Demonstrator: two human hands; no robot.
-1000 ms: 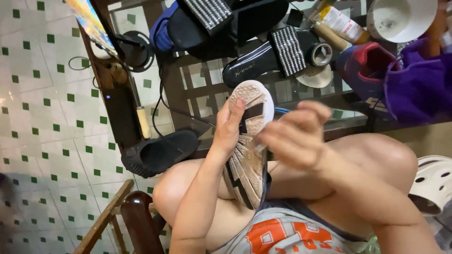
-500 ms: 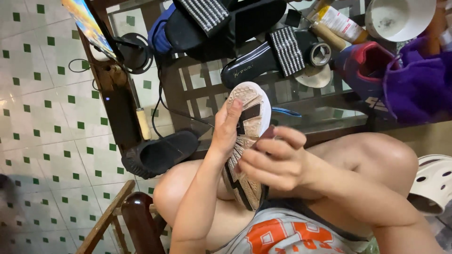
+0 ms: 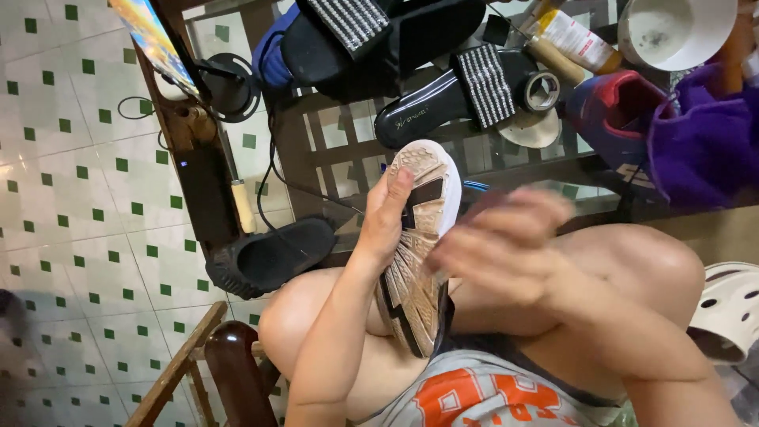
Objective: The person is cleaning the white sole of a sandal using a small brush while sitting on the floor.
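My left hand (image 3: 385,223) grips a worn sneaker (image 3: 419,237) by its edge, sole turned up toward me, resting between my knees. The sole is tan and white with black bands. My right hand (image 3: 506,245) is blurred with motion just right of the sole, fingers curled; whether it holds anything I cannot tell.
A glass-topped table (image 3: 332,150) ahead carries black sandals with striped straps (image 3: 466,87), a red and blue shoe (image 3: 609,111), bottles (image 3: 569,39), a white bowl (image 3: 672,32) and purple cloth (image 3: 704,134). A black slipper (image 3: 269,257) lies on the tiled floor. A wooden chair arm (image 3: 229,364) is lower left.
My right hand has dropped from above the sole and swept across it to the right, now blurred. The left hand keeps the sneaker steady.
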